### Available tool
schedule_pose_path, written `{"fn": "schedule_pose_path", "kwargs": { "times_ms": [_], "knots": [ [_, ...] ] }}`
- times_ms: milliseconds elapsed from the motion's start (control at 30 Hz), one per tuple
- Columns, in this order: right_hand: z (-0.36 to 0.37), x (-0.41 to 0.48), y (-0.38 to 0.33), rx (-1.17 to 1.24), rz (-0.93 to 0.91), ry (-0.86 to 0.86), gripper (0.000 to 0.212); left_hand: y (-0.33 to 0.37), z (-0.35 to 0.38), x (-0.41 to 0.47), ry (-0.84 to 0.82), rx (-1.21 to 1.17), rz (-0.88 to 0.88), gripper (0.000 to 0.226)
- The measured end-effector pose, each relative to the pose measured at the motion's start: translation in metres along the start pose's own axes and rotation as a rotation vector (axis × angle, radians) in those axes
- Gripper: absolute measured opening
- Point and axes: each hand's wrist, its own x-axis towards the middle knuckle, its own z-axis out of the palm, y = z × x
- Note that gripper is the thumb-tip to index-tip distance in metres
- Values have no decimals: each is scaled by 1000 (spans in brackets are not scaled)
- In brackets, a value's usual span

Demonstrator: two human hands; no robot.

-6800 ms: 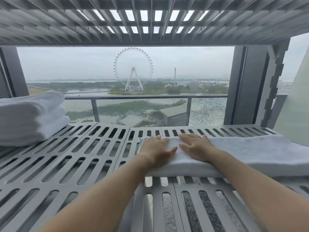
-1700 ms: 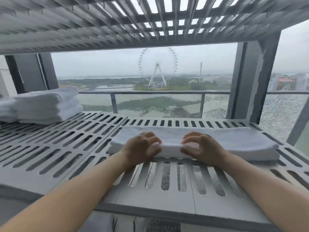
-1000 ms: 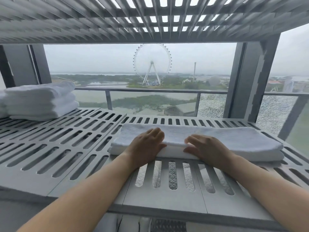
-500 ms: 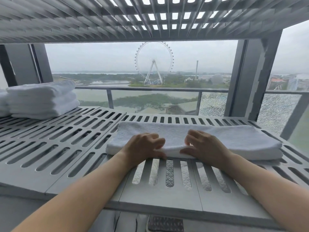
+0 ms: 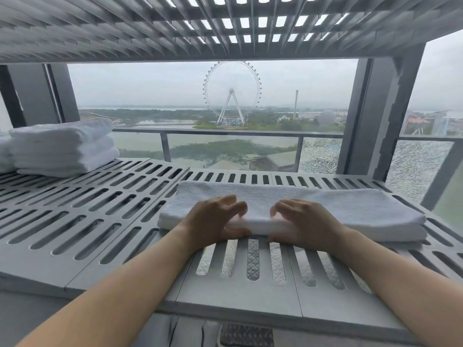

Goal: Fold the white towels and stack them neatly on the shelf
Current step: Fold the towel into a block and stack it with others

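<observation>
Both left hand, right hand grip fluffy oblong towel; slotted shelf.

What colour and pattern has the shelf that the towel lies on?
The shelf is light grey, with rows of oblong slots, best seen in the head view.

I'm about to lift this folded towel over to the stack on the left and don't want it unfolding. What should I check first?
1. Grip of left hand on folded towel: fingers over near edge, thumb below. Ok.
2. Grip of right hand: same, beside the left. Ok.
3. Towel's ends supported: both hands sit mid-length, long ends free and may sag. Not ok.
4. Far edge layers aligned: hidden. Cannot tell.
5. The towel stack even and upright: ok.
6. Gap between stack and upper shelf: ok.
</observation>
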Motion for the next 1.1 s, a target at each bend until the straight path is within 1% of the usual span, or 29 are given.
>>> {"fn": "schedule_pose_path", "kwargs": {
  "times_ms": [67,167,267,333,400,433,500,533,600,667,767,833,933,967,1033,1100],
  "knots": [
    [0,0,1,-8,7,-20,39,0,1,0,16,9,4,37],
    [0,1,-2,-66,4,-47,31,0,3,0,18,2,-20,35],
    [0,2,-4,-86,17,-74,31,-3,4,-1,12,7,-60,36],
    [-1,2,-4,-78,68,-129,34,-2,4,-1,-17,2,-86,34],
    [-3,1,-4,3,158,-207,37,-2,2,0,-69,2,-98,30],
    [-5,0,-4,97,215,-222,37,-2,1,0,-97,-7,-105,28],
    [-12,-2,-1,278,354,-190,33,-1,-4,6,-161,-64,-157,28],
    [-16,-4,3,304,416,-161,32,2,-7,13,-190,-100,-197,34],
    [-22,-10,15,271,531,-117,25,9,-9,37,-239,-82,-261,44],
    [-29,-20,26,229,650,-98,26,22,-2,68,-294,-25,-339,40],
    [-39,-38,43,185,827,-67,34,44,20,112,-426,-149,-400,43],
    [-47,-49,59,117,928,-83,36,54,36,135,-472,-188,-395,47],
    [-53,-60,75,15,1079,-159,34,59,60,159,-470,-140,-440,51],
    [-52,-63,78,-16,1118,-158,31,60,68,163,-478,-123,-469,53],
    [-49,-67,81,-31,1164,-119,22,62,83,162,-560,-84,-493,58],
    [-45,-70,82,-28,1157,-103,18,64,93,157,-631,-28,-479,61]
  ]
}}
